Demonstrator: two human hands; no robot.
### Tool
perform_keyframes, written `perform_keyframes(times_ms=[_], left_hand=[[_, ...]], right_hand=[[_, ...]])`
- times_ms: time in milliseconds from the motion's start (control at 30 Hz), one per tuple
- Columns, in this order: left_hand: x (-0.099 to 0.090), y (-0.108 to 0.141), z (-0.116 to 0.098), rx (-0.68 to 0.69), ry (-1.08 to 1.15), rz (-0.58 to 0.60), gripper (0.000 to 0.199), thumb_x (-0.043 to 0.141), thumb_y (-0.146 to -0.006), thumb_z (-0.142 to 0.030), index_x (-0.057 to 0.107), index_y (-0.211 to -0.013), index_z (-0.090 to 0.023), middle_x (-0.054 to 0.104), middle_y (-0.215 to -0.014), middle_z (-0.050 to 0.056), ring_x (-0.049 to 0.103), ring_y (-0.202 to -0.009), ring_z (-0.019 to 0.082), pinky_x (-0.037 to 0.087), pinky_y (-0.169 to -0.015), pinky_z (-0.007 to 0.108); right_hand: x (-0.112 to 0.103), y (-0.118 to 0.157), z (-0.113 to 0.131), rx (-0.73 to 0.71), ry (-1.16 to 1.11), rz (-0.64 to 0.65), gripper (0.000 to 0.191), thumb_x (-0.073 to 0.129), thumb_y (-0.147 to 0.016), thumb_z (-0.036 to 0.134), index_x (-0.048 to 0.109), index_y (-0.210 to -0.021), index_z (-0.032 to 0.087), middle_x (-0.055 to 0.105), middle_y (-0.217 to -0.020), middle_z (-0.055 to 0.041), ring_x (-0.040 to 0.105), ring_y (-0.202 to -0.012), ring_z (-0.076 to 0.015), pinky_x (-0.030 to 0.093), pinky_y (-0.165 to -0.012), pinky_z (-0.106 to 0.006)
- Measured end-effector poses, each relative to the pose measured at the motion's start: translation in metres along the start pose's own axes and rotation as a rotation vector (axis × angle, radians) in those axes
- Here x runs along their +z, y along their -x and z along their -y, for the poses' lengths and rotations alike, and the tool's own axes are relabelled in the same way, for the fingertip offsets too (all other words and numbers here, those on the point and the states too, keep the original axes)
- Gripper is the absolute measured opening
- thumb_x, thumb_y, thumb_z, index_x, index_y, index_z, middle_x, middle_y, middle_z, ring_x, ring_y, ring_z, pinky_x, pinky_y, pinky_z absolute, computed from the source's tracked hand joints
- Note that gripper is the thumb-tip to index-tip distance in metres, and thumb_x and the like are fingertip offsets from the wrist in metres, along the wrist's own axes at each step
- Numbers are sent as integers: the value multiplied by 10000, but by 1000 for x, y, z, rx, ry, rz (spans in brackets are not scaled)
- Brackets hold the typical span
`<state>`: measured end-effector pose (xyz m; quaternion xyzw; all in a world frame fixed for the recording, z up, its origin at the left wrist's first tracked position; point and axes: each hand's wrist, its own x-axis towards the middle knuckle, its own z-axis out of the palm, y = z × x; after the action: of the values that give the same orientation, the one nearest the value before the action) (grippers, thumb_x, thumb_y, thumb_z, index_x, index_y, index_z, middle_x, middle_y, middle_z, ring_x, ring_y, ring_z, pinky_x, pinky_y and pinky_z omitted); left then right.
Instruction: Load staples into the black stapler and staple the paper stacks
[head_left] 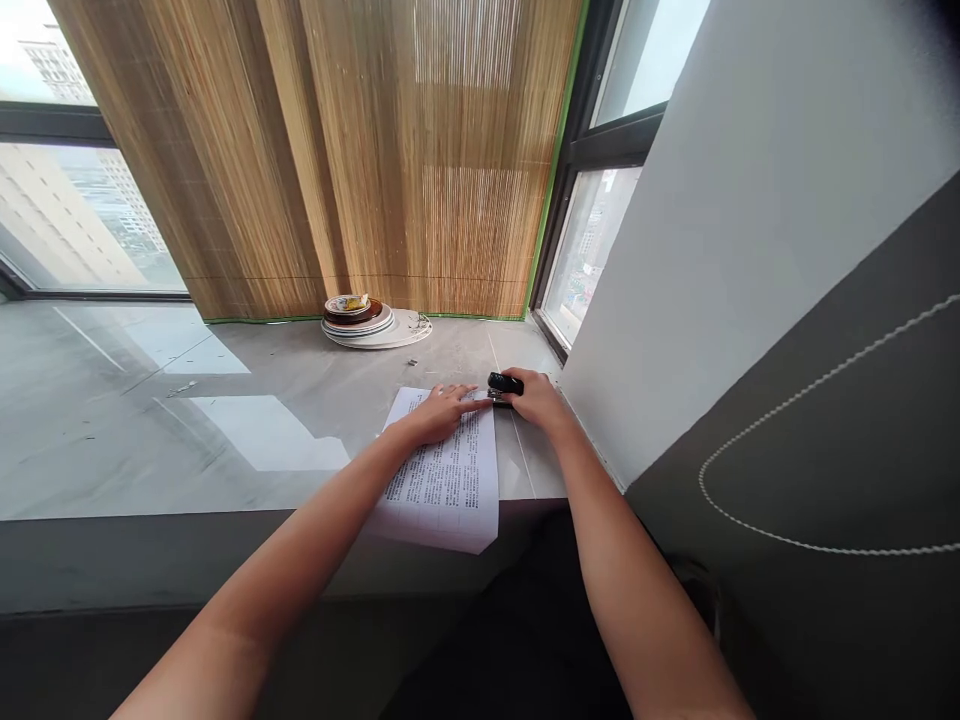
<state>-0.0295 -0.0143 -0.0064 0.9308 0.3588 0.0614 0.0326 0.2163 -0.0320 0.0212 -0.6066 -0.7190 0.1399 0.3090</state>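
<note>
Printed paper sheets (439, 480) lie on the windowsill, their near end hanging over the front edge. My left hand (442, 412) rests flat on the upper part of the paper with its fingers spread, the index finger pointing towards the stapler. A black stapler (505, 384) sits at the paper's far right corner. Around its back end, my right hand (536, 400) is closed. The stapler's front end meets the paper's edge; whether the paper lies between its jaws is too small to tell.
A stack of plates (360, 325) stands by the bamboo blind (360, 160). Small debris (182, 388) is scattered over the tiled windowsill (300, 365). A white wall (675, 250) rises close on the right, and a beaded cord (750, 430) hangs beside it.
</note>
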Motion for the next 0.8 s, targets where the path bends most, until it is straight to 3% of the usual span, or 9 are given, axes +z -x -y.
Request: perform_keyframes(times_ms=[167,500,633,800], left_hand=[[-1,0,-3,-26,30,-10,736,377,-1011,-49,472,-1604,-475,377,-1735,51,403,-1561,317,296,-1252,645],[0,-1,-5,-37,96,-61,635,435,-1030,-102,589,-1525,-467,409,-1704,58,444,-1521,341,283,-1269,651],[-2,1,-9,-31,108,-62,483,484,-1077,-288,605,-1520,-437,434,-1669,98,443,-1507,378,285,-1251,699],[-1,3,-15,-78,97,-11,538,493,-1076,-488,502,-1607,-400,374,-1708,148,290,-1595,455,199,-1233,778]], right_hand=[[4,-1,-5,-20,5,-65,385,779,-855,222,789,-1232,298,802,-1232,-27,714,-1184,-270,519,-1072,-393],[17,-7,1,-113,-28,-12,455,741,-925,247,728,-1376,306,775,-1241,-43,677,-1182,-249,490,-1085,-371],[24,-5,8,-139,11,17,503,658,-989,254,645,-1483,347,749,-1268,-34,623,-1234,-264,446,-1103,-402],[23,0,15,-121,76,3,500,567,-1027,223,624,-1505,360,734,-1253,-55,582,-1273,-285,423,-1056,-407]])
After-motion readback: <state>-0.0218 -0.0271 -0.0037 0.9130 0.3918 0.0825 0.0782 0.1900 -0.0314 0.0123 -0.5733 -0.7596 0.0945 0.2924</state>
